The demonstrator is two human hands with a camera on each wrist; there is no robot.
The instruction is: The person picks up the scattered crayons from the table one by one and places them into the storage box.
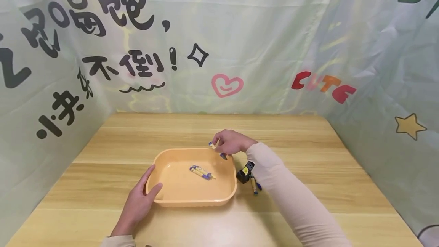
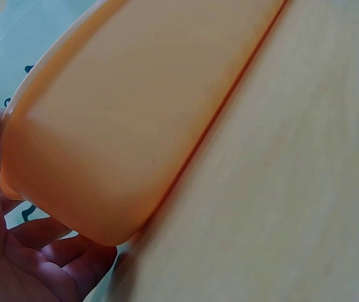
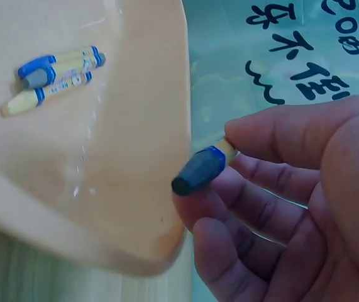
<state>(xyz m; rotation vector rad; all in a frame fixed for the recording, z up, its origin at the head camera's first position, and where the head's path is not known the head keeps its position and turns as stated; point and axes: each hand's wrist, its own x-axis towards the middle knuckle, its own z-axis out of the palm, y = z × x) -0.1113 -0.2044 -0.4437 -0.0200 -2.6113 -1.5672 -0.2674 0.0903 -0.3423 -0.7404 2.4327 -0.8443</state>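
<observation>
My left hand grips the left side of a pale orange plastic tray, its thumb over the rim and the fingers along the outside. In the left wrist view, curled fingers sit against the tray's lower corner. Above the tray's far right corner, my right hand pinches a short marker pen with a tapered dark grey cap and a blue band. A small cluster of similar yellow-bodied markers lies together on the tray floor; one shows a blue cap, another grey, another cream.
Beside the tray's right side, more markers lie on the wooden table, partly hidden by the right forearm and its black wrist camera. Printed fabric walls enclose the table at the back and sides.
</observation>
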